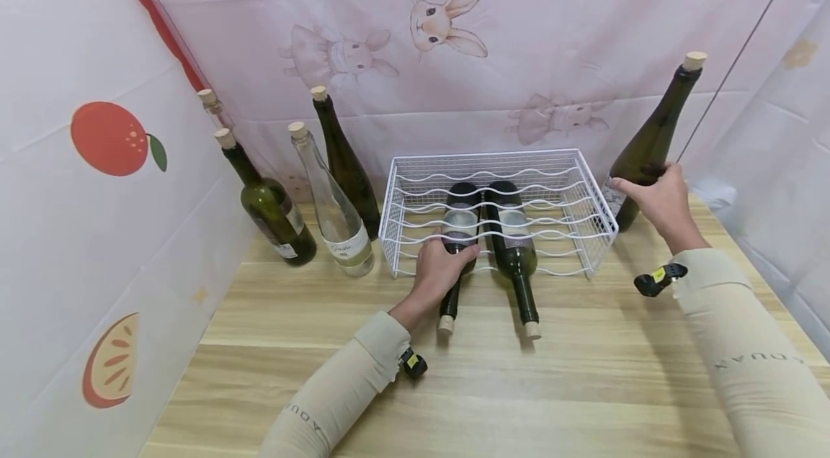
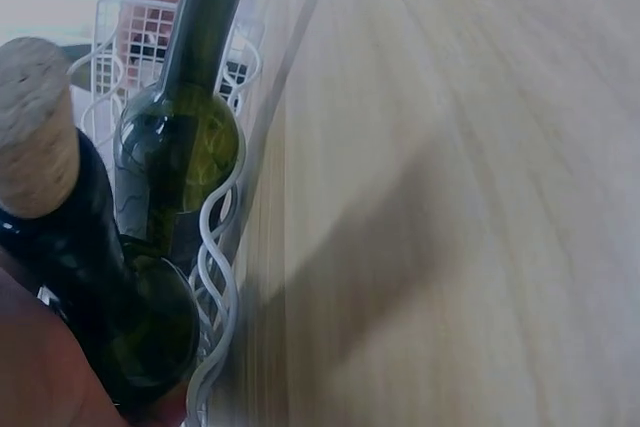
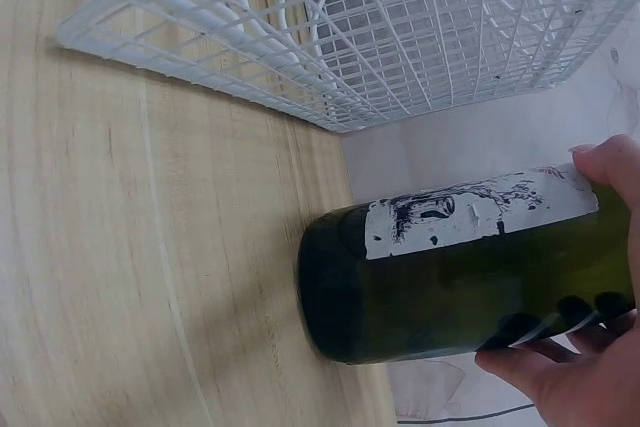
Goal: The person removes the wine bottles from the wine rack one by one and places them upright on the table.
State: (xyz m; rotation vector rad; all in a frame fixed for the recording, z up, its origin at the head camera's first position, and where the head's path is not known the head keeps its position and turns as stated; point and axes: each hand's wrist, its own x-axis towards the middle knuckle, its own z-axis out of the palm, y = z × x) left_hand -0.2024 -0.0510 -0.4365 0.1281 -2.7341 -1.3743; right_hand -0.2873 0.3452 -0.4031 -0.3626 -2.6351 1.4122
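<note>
My left hand (image 1: pixel 436 272) grips a dark green wine bottle (image 1: pixel 450 299) lying in the white wire rack (image 1: pixel 598 193), its corked neck pointing toward me. Close up in the left wrist view are its cork (image 2: pixel 38 122) and part of my hand. A second corked wine bottle (image 1: pixel 522 263) lies beside it to the right, its neck also out over the front. To the right of the rack, my right hand (image 1: pixel 663 204) holds a tall green wine bottle (image 1: pixel 651 130) low on its body, nearly upright. In the right wrist view, its torn white label (image 3: pixel 480 212) faces the rack; whether its base touches the table cannot be told.
Left of the rack stand several corked bottles: a green one (image 1: pixel 275 217), a clear one with a white label (image 1: pixel 340 227), a tall dark one (image 1: pixel 350 163), and another clear one (image 1: pixel 217 112) behind. Printed cloth (image 1: pixel 454 83) hangs behind the wooden table (image 1: pixel 519 400).
</note>
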